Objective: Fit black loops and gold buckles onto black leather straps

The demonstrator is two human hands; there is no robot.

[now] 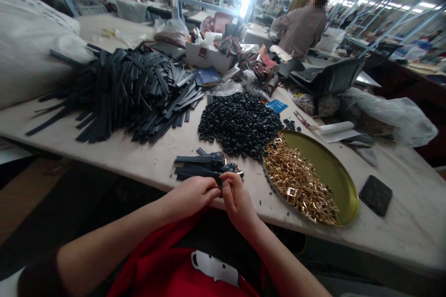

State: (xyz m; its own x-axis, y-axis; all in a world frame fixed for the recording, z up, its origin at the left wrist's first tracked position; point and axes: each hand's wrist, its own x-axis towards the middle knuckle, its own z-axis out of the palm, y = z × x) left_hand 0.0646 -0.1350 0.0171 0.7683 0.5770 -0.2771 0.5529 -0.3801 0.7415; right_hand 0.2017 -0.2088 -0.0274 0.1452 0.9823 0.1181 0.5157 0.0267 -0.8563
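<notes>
At the table's near edge, my left hand and my right hand meet with fingertips pinched. Between them is a small dark piece, mostly hidden by the fingers, so I cannot make out its kind. Just beyond lies a small stack of black straps, some fitted with gold buckles at their right ends. Behind that stack spreads a heap of small black loops. Gold buckles fill the left part of a round, gold-coloured tray to the right of my right hand.
A large pile of black strips covers the table's left side, beside a big white sack. A dark phone-like slab lies right of the tray. Scissors, a blue card and plastic bags lie farther back. A person stands beyond.
</notes>
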